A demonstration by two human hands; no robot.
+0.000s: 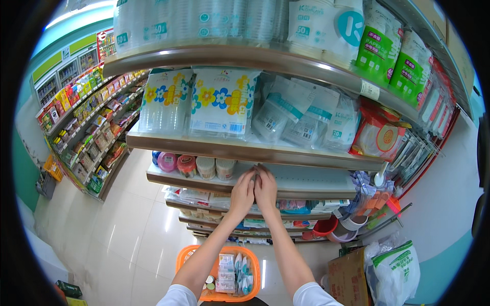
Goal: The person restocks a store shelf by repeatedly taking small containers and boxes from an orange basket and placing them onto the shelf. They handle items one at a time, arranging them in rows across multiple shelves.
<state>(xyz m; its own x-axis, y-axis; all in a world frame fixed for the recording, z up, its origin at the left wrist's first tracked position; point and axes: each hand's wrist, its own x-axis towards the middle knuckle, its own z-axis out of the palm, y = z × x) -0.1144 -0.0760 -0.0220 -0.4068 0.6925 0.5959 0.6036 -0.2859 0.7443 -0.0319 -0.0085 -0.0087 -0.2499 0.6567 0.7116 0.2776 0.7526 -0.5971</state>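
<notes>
Both arms reach forward to a shelf [316, 179] at mid-height. My left hand [243, 191] and my right hand [265, 187] are side by side there, fingers curled in and fingertips meeting. Whatever lies between them is hidden behind the fingers. Just left of my left hand stands a round tub of thin pale sticks [225, 169], with a similar tub [205, 168] beside it. Further left are a red-topped round tub [187, 165] and a pink one [167, 161].
Above, shelves hold packs of clear plastic cups [219, 102] and green-and-white paper cup packs [376, 48]. An orange basket [255, 285] with small packages stands below my arms. A cardboard box [347, 275], white bag [397, 273] and red basin [326, 225] are at right; a stocked rack [92, 132] is at left.
</notes>
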